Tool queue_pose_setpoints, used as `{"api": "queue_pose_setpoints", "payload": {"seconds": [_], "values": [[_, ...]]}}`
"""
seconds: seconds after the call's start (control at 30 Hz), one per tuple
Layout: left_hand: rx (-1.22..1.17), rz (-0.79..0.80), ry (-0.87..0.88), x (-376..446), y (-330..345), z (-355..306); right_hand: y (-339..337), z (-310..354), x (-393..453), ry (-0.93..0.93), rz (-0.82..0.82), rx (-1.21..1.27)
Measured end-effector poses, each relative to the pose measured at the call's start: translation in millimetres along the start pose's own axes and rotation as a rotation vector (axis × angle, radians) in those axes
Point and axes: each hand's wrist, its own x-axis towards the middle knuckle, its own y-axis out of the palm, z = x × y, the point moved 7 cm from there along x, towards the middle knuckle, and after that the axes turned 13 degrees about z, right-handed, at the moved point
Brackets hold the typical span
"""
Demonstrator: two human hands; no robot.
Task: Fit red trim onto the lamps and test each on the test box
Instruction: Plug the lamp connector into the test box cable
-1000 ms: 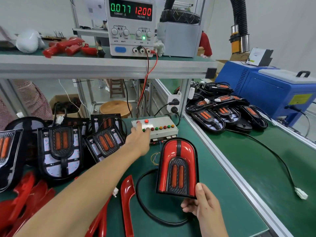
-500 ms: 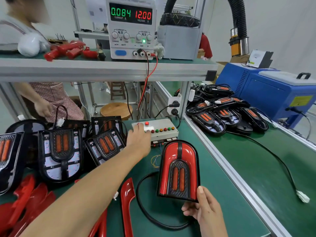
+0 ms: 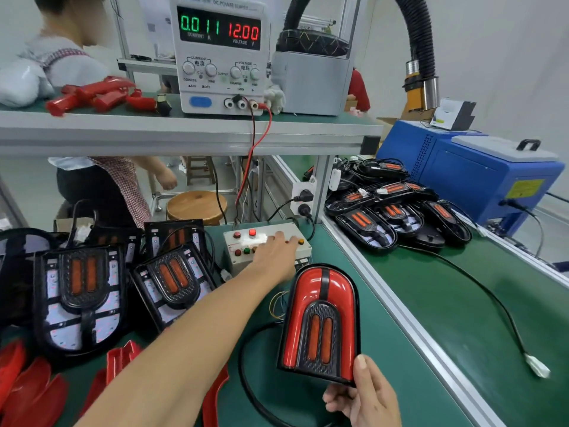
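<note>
The right hand (image 3: 366, 396) pinches the trimmed lamp (image 3: 320, 322) by its lower edge, tilting it upright above the tabletop (image 3: 446, 303) for viewing. The left hand (image 3: 274, 254), fingers extended, presses buttons on the test box (image 3: 243, 257).

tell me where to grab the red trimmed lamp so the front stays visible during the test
Grip the red-trimmed lamp at its flat bottom edge, coming from below on the near side, as the right hand does now. It stands tilted up, face toward the camera, and its cable loops off left, so the bottom right corner is free.
</note>
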Motion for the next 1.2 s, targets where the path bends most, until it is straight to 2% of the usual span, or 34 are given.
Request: {"api": "queue_pose_setpoints", "payload": {"seconds": [0.4, 0.9, 1.0, 1.07, 1.2], "values": [[0.011, 0.045, -0.066, 3.2, 2.1, -1.1, -0.5, 1.4, -1.9, -0.014, -0.026, 0.009], [0.004, 0.037, -0.015, 3.1, 4.9, 0.3, 0.6, 3.1, -3.9, -0.008, -0.048, 0.034], [-0.105, -0.113, 0.059, -10.0, -5.3, -2.1, 0.1, 5.8, -6.7, -0.003, -0.063, 0.004], [-0.296, -0.159, 0.190, -21.6, -9.9, -5.5, 0.3, 9.4, -10.4, 0.006, -0.058, -0.013], [-0.692, 0.127, 0.403, -41.2, -12.7, -3.4, 6.7, 12.4, -18.2, 0.067, 0.021, -0.111]]}}
